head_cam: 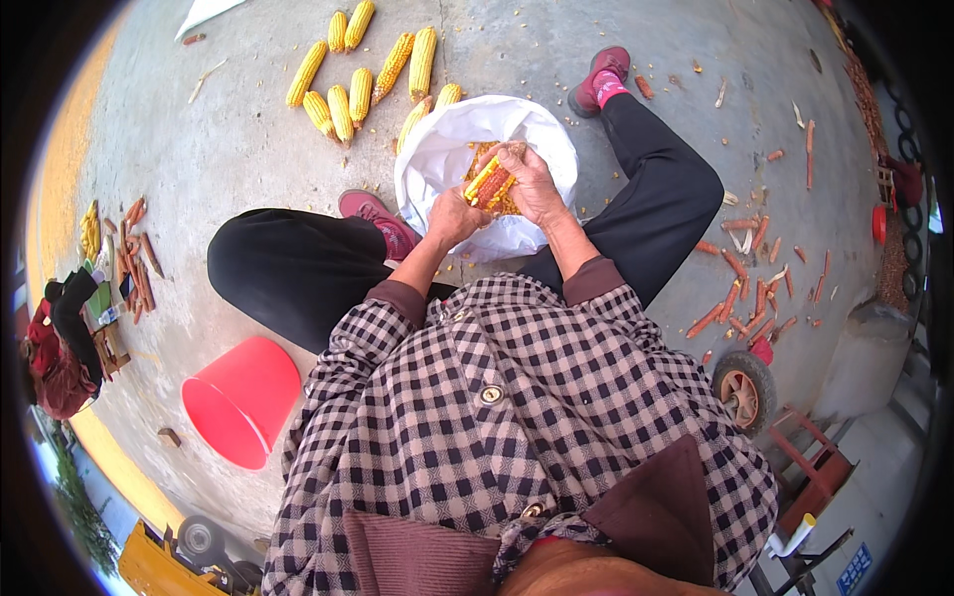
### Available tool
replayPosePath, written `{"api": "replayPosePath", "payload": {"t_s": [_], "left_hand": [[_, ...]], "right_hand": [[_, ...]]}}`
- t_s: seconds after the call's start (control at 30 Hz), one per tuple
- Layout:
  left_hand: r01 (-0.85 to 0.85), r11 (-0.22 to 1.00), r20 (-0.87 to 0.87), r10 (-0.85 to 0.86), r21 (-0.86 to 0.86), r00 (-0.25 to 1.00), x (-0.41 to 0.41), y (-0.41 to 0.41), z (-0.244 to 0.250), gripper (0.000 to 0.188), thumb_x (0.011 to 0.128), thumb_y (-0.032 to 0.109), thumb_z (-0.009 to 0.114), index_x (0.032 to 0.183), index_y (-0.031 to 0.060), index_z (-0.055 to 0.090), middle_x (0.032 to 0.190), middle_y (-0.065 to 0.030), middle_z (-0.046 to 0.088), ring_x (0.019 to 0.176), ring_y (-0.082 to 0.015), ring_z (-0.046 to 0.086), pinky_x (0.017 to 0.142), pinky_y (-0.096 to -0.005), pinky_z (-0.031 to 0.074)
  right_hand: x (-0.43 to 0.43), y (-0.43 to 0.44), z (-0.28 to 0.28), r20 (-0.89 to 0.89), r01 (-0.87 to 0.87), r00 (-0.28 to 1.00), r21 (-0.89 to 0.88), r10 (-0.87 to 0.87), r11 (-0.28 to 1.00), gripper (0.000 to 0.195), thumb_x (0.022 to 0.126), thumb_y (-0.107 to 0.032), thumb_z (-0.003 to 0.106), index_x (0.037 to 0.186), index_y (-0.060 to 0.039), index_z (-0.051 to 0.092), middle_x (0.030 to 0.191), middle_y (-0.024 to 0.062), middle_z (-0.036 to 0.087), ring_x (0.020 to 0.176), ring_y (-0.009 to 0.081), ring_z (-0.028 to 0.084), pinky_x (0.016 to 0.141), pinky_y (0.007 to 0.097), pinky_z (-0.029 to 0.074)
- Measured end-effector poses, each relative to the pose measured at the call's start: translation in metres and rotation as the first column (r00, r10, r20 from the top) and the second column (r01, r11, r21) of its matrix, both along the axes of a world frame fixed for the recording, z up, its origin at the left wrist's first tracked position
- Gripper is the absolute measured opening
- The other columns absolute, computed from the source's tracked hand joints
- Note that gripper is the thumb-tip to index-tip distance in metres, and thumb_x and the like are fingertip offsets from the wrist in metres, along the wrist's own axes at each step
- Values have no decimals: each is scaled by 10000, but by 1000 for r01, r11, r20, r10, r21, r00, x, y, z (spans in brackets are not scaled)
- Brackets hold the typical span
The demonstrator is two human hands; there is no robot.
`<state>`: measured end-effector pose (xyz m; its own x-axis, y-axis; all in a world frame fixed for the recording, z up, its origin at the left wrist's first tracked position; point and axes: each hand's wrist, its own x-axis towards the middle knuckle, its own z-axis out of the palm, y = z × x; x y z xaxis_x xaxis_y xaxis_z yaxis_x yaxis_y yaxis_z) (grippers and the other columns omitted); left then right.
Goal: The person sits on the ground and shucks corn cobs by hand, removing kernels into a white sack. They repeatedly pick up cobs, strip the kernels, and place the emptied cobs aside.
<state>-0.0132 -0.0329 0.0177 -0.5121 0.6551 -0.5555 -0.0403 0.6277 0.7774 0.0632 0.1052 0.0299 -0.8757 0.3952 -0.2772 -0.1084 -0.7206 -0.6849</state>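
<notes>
Between my knees stands a white plastic sack with its mouth rolled wide. Loose yellow corn kernels lie inside it. Over this opening I hold a partly shelled corn cob, with bare reddish cob showing beside rows of kernels. My left hand grips its lower end. My right hand is wrapped around the upper end, fingers bent over the cob. Past the sack, several whole ears of corn are spread on the concrete, and one ear lies against the sack's rim.
Shelled cobs are scattered at the right, near a wheel. A red bucket lies tipped on its side at my left. Farther left, another person sits by a pile of cobs. Stray kernels dot the concrete floor.
</notes>
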Motion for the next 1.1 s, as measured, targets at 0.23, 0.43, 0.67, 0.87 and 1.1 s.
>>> {"api": "replayPosePath", "payload": {"t_s": [0.23,0.43,0.67,0.87,1.1], "left_hand": [[-47,998,440,23,44,897,-3,-2,2,219,601,36,745,789,32,631,662,-13,588,500,-121,498,451,-257,395],[15,995,-268,-40,-94,962,7,2,9,310,608,144,746,885,55,639,712,-104,649,632,-240,626,601,-369,484],[10,999,-105,-15,-51,994,3,-6,-4,433,613,231,747,1018,104,660,839,-170,679,813,-332,658,742,-409,495],[13,983,-330,-74,-183,941,8,2,17,439,610,225,738,1021,96,655,855,-175,679,829,-317,660,765,-397,494],[-11,1000,-49,11,7,999,5,-8,-22,441,603,202,736,1019,83,651,854,-175,677,820,-309,659,765,-379,497]], "right_hand": [[5,-1,9,-23,-59,998,-17,59,998,127,861,-47,529,985,-16,526,990,124,594,885,210,607,810,339,512],[2,3,-4,63,-24,998,-7,24,1000,199,852,-59,555,1044,-16,530,1036,149,605,968,224,598,880,361,481],[3,0,-1,1,-30,1000,2,30,1000,152,877,-97,579,994,-12,534,951,137,620,843,194,616,779,319,516],[-1,5,-15,34,-25,999,-79,27,997,165,871,-84,551,1016,-5,542,957,137,621,867,200,610,805,326,509],[4,3,-13,13,-56,998,-20,56,998,173,854,-74,541,1015,-11,540,937,125,615,860,199,608,805,333,507]]}}
